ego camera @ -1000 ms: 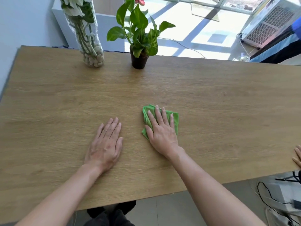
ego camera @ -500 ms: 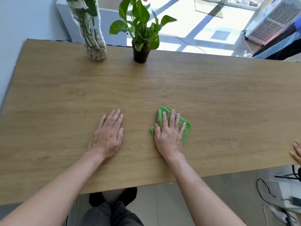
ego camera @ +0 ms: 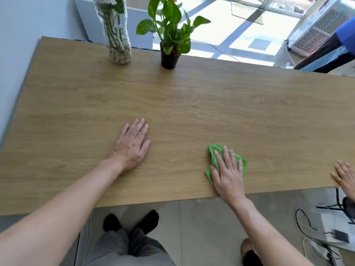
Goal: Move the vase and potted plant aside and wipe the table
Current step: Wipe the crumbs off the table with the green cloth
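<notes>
Far back on the left stands the vase point(ego camera: 117, 35). It is clear glass with stones at the bottom and green stems inside. Just to its right is the potted plant point(ego camera: 170, 40), in a small dark pot with big green leaves. Both are upright, near the far edge of the table point(ego camera: 249, 112), well apart from the hands. So I think the moving part is done.

Closer to the person, the left hand point(ego camera: 132, 145) lies flat on the wood. Its fingers are spread out and it holds nothing. It looks like it is just leaning there.

Further right, the right hand point(ego camera: 228, 173) presses flat on a green cloth point(ego camera: 214, 150), near the close edge of the table. The fingers lie open on top of the cloth and do not curl around it.

At the right edge, another hand point(ego camera: 344, 174) touches the table corner.

The wiping seems to be under way. I cannot tell which parts are already clean. The wood looks dry and bare everywhere.
</notes>
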